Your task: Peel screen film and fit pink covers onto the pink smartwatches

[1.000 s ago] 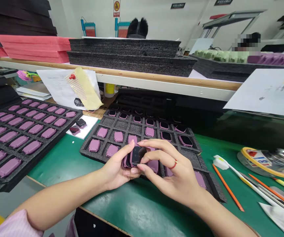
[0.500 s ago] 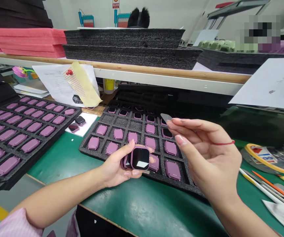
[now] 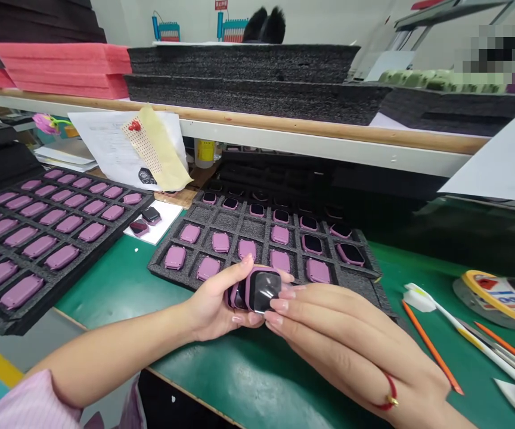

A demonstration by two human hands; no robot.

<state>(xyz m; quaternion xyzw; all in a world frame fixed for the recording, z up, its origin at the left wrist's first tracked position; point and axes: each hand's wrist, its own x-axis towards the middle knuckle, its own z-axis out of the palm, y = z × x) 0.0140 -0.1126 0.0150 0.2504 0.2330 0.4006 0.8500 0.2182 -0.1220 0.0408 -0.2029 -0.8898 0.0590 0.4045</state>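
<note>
Left hand (image 3: pixel 215 307) closes on a pink smartwatch (image 3: pixel 257 291), its glossy face tilted toward the right hand (image 3: pixel 342 333), grip unclear, above a foam tray (image 3: pixel 235 229).

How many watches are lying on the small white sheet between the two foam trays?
2. One watch lies at the far end of the white sheet, the other watch just nearer, beside it; both show dark screens.

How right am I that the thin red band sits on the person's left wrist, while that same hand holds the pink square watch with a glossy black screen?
No: the head view shows the thin red band on the right wrist. The left hand does hold the pink square watch with the glossy black screen.
</note>
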